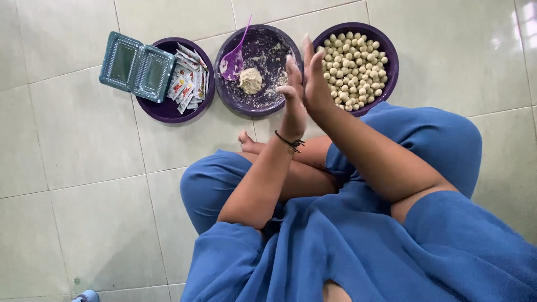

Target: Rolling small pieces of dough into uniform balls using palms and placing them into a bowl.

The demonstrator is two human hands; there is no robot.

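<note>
My left hand [293, 109], with a dark band at the wrist, and my right hand [314, 84] are pressed flat together, palm to palm, fingers straight. They hover over the gap between two purple bowls. Whatever lies between the palms is hidden. The middle bowl [263, 110] is dusted with flour and holds a lump of pale dough [250, 80] and a purple plastic spoon [234, 59]. The right bowl [390, 56] is filled with several small round dough balls [352, 64].
A third purple bowl [162, 113] on the left holds several small sachets [187, 84], and an open clear plastic clamshell box [136, 66] rests on its rim. All stand on a pale tiled floor [84, 168]. My crossed legs in blue cloth [212, 184] lie below the bowls.
</note>
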